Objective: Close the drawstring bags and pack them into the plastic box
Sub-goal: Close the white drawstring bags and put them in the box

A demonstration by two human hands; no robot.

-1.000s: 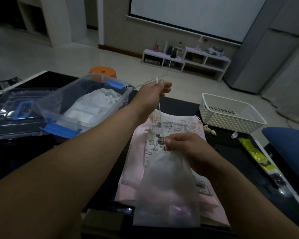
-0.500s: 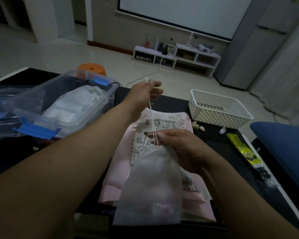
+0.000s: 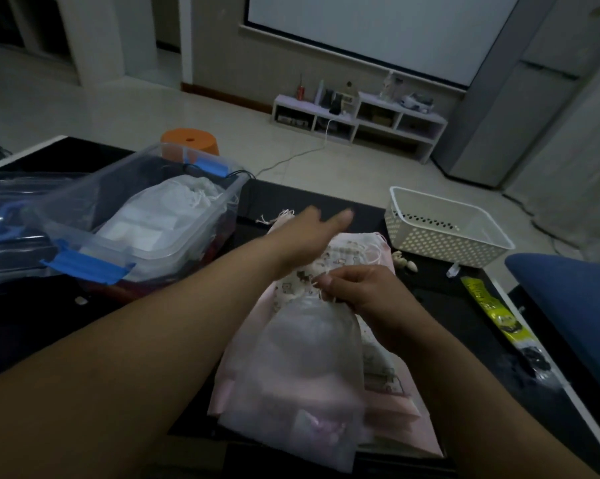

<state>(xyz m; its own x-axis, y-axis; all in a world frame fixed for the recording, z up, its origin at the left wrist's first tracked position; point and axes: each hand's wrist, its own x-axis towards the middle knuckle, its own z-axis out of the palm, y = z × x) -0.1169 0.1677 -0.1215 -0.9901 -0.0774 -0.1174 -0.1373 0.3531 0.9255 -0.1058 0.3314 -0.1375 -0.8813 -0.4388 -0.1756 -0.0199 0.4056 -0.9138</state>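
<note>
A translucent white drawstring bag point(image 3: 305, 368) lies on top of a stack of pink and cartoon-printed bags point(image 3: 357, 257) on the black table. My right hand point(image 3: 357, 292) pinches the gathered neck of the white bag. My left hand point(image 3: 312, 233) hovers over the stack with fingers spread and holds nothing. The clear plastic box point(image 3: 202, 233) with blue clips stands at the left, with white bags point(image 3: 174, 209) inside.
The box's clear lid point(image 3: 11, 216) lies at the far left. A white perforated basket point(image 3: 443, 229) stands at the right back of the table. A yellow packet point(image 3: 495, 312) lies near the right edge, beside a blue seat point(image 3: 568, 299). An orange stool point(image 3: 189, 141) stands behind the box.
My left hand has let go of the drawstring it held up taut and has dropped with its fingers spread. The white bag's neck is now drawn tight under my right hand.
</note>
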